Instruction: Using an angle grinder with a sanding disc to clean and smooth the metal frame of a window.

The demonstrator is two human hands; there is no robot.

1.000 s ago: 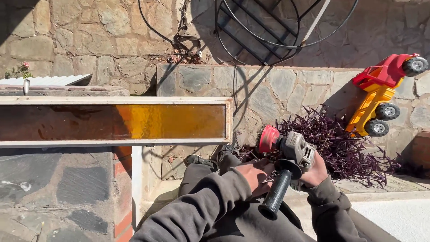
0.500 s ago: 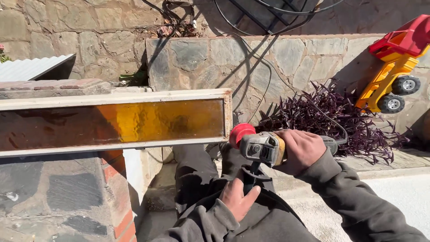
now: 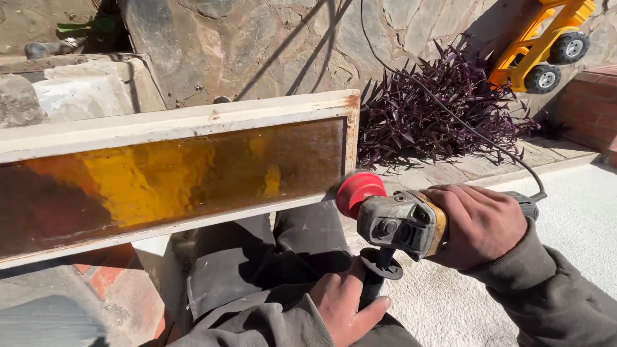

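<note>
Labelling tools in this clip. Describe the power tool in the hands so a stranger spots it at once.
Start at the long white-framed amber glass panel lying across the view. At its right end, just below the corner, is the angle grinder: the right hand wraps its grey body, the left hand holds the black side handle below. Its red disc guard and trailing black cord set it apart from the yellow toy truck behind.

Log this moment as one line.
right hand: grips grinder body | left hand: on side handle | red disc: beside window frame corner

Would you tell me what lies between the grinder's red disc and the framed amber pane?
Nothing in the head view: the red disc sits right at the framed amber pane at its lower right corner.
</note>
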